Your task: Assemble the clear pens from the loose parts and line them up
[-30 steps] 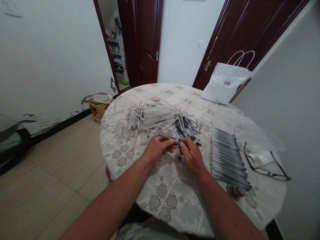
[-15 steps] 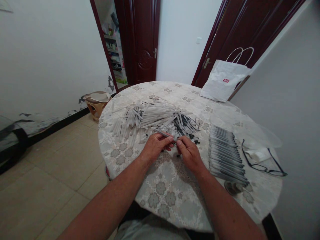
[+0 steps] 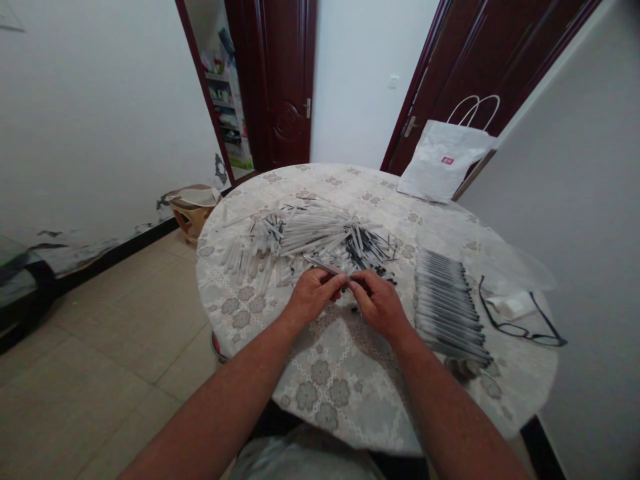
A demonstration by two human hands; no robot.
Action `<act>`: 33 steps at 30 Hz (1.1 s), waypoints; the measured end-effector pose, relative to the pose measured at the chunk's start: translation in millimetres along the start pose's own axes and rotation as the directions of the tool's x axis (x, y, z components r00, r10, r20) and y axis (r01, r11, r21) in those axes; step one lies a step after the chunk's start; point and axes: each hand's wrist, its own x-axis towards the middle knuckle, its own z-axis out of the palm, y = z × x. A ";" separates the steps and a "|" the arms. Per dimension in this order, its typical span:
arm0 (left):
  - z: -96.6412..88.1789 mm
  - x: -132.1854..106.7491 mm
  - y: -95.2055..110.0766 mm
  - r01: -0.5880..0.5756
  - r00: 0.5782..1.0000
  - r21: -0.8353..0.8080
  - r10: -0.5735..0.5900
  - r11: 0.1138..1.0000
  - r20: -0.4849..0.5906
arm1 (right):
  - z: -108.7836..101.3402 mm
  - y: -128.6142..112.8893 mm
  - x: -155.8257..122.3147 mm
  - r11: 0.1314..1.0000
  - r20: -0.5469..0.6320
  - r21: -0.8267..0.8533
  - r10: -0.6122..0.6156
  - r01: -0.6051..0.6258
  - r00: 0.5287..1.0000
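Note:
My left hand (image 3: 311, 295) is closed round a thin pen (image 3: 324, 267), whose tip points away to the upper left. My right hand (image 3: 378, 303) pinches at the pen's near end, its fingertips touching those of the left; what they grip there is partly hidden. Just beyond the hands lies a loose pile of whitish translucent pen barrels (image 3: 313, 230). Dark slender pen parts (image 3: 369, 245) are heaped at the pile's right side, with small black pieces near my right fingers. To the right, many pens (image 3: 447, 300) lie side by side in a neat stack.
A patterned cloth covers the round table (image 3: 325, 393). Black-framed glasses (image 3: 520, 330) and a crumpled white tissue (image 3: 510, 305) lie at the right, near a small dark round object (image 3: 463, 368). At the back right stands a white paper bag (image 3: 445, 163). A wooden stool (image 3: 193, 213) is beyond the left edge.
My right hand has shifted slightly left and closed in against the left fingertips at the pen's end. The left hand keeps its hold. The whole view has moved a little.

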 end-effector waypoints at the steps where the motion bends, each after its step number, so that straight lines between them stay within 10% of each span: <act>1: 0.8 -0.6 -1.3 -0.012 1.000 0.038 0.012 0.999 -0.013 | -2.4 1.5 0.6 0.999 -0.046 -0.033 0.002 -0.003 0.999; 6: 0.5 -1.3 -9.5 -0.130 0.977 0.287 0.172 0.949 -0.128 | -12.7 18.6 3.6 0.986 -0.354 -0.046 0.135 -0.162 0.926; 12: -12.1 3.3 -13.2 -0.162 0.947 0.383 0.252 0.909 -0.198 | -13.2 26.9 6.4 0.980 -0.378 -0.068 0.148 -0.186 0.914; 23: -7.8 3.6 -19.8 -0.183 0.976 0.919 0.175 0.348 0.128 | -11.6 21.2 6.0 0.979 -0.373 -0.112 0.116 -0.169 0.920; 28: -5.1 5.6 -21.5 -0.196 0.968 0.891 0.225 0.408 0.110 | -10.3 20.9 5.6 0.982 -0.377 -0.104 0.106 -0.156 0.920; 33: -9.3 5.1 -17.3 -0.240 0.937 0.660 0.348 0.712 -0.035 | -11.0 17.0 5.0 0.987 -0.372 -0.088 0.096 -0.138 0.923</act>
